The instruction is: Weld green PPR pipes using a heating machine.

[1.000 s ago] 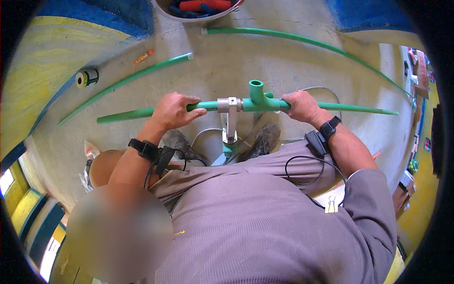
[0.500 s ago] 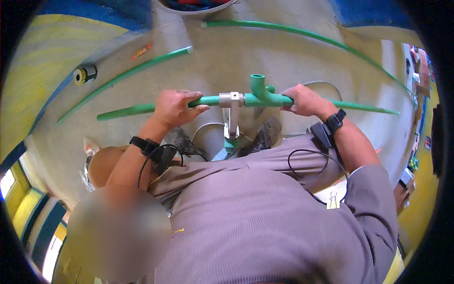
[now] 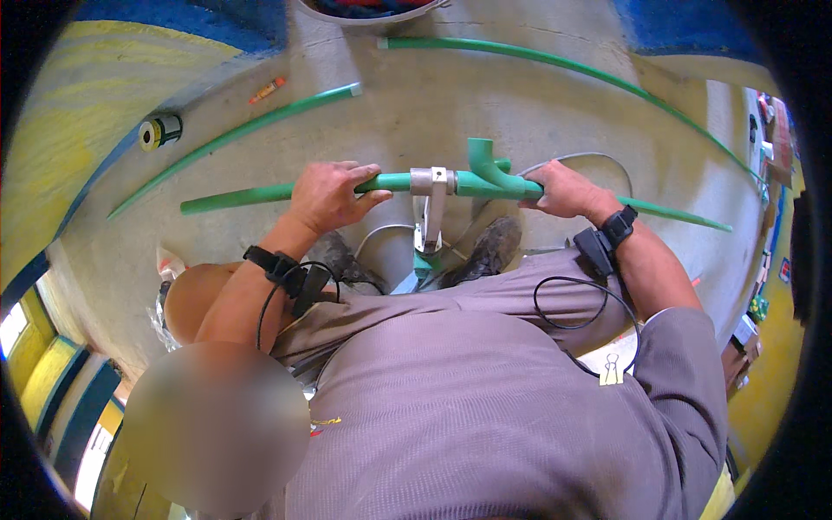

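Observation:
My left hand [image 3: 325, 195] is closed round a green plastic pipe [image 3: 238, 198] that reaches out to the left. Its inner end enters the grey metal socket of a pipe-fusion welding tool [image 3: 431, 217], standing between my feet. On the socket's other side sits a green branched pipe fitting [image 3: 485, 180], its elbow mouth pointing away from me. My right hand [image 3: 568, 191] is wrapped round the joint of this fitting and a second green pipe [image 3: 676, 215], which runs to the right. The two pipes and the fitting lie roughly in one line across the tool.
Two more green pipes, a shorter one [image 3: 238, 134] and a longer one [image 3: 563, 62], lie on the concrete floor beyond. A roll [image 3: 160, 133], an orange tube [image 3: 267, 90] and a bucket [image 3: 373, 16] are farther off. A grey cable [image 3: 598, 156] loops behind my right hand.
The fitting has turned slightly, so its elbow mouth now shows edge-on. Both hands keep their grips on either side of the tool. The whole view has shifted a little.

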### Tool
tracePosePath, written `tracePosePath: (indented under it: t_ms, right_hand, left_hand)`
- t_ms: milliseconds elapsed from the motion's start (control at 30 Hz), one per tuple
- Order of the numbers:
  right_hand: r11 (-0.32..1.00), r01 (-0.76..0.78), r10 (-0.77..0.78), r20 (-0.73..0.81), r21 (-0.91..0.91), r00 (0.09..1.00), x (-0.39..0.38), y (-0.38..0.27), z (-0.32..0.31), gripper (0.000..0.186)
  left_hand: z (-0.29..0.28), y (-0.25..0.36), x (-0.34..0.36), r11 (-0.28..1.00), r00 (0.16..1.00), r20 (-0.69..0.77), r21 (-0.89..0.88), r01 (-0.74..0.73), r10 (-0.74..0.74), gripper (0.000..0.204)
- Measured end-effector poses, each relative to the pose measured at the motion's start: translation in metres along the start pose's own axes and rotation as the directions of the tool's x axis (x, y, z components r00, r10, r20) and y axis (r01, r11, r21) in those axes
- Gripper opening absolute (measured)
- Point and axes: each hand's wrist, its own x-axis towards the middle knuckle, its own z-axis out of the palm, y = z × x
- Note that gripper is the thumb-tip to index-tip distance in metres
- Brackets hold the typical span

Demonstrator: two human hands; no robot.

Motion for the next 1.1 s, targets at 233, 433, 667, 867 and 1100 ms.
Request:
tracePosePath:
  t_ms: [233,433,667,867,1100]
  right_hand:
    - [0.997,-0.013,0.000,-0.170,-0.078,0.985,0.003,0.011,0.016,0.012]
    - [0.986,-0.042,0.011,-0.193,-0.160,0.981,0.003,0.011,0.020,0.016]
    - [0.965,-0.039,-0.041,-0.292,-0.261,0.955,0.001,0.006,0.020,0.011]
    - [0.951,-0.036,-0.074,-0.338,-0.308,0.938,0.001,0.008,0.025,0.012]
    - [0.943,-0.065,-0.058,-0.356,-0.326,0.933,0.001,0.004,0.023,0.012]
  left_hand:
    - [-0.004,0.000,0.004,0.998,0.999,-0.005,-0.044,-0.046,0.046,0.036]
    - [-0.006,0.003,0.007,0.999,0.999,0.034,-0.015,-0.035,0.036,0.038]
    - [0.000,0.002,0.004,0.999,0.999,0.003,-0.039,-0.033,0.033,0.038]
    - [-0.003,0.001,0.006,0.999,0.999,0.054,-0.036,-0.007,0.009,0.038]
    - [-0.012,-0.002,0.011,0.993,0.990,0.133,-0.104,0.053,-0.039,0.049]
